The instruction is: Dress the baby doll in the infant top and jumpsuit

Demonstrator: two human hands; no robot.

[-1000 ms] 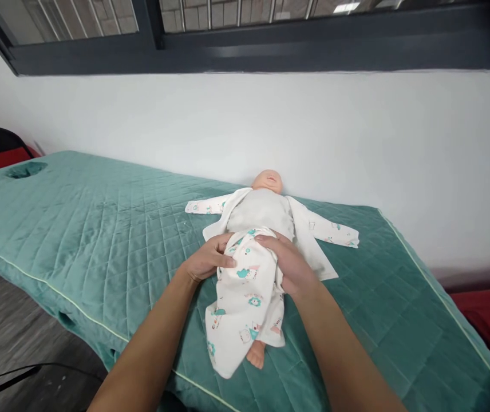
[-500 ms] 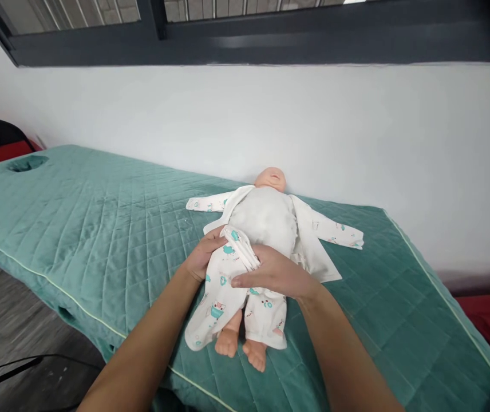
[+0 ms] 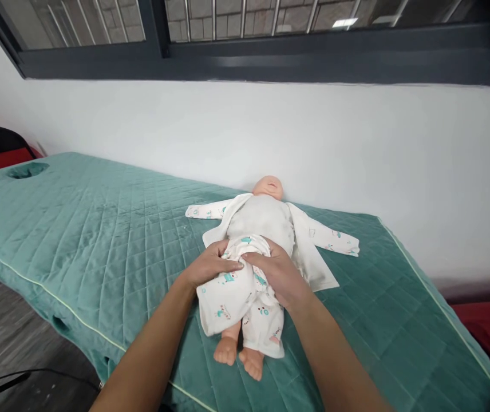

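Observation:
A baby doll [image 3: 260, 220] lies on its back, head toward the wall and bare feet toward me. Its white printed jacket [image 3: 320, 266] is spread open with both sleeves out to the sides. White baby pants [image 3: 223, 309] with teal and red prints lie over the doll's lower body; one leg of them covers the doll's right-hand leg in view. My left hand [image 3: 213, 263] grips the bunched waist of the pants on the left, thumb on top. My right hand [image 3: 277, 272] pinches the same bunched cloth on the right. Some fingers of both hands are hidden under the fabric.
A green quilted cover [image 3: 111, 240] with a face hole [image 3: 28, 170] lies over the bed, which stands against a white wall [image 3: 356, 149]. Above is a dark window frame [image 3: 292, 60]. Red items [image 3: 485, 332] show at the right and far left edges.
Both hands have drawn level and closer together on the pants' waist, gathering the cloth. The loose pant leg has pulled up and away from the left. The view has tilted slightly upward.

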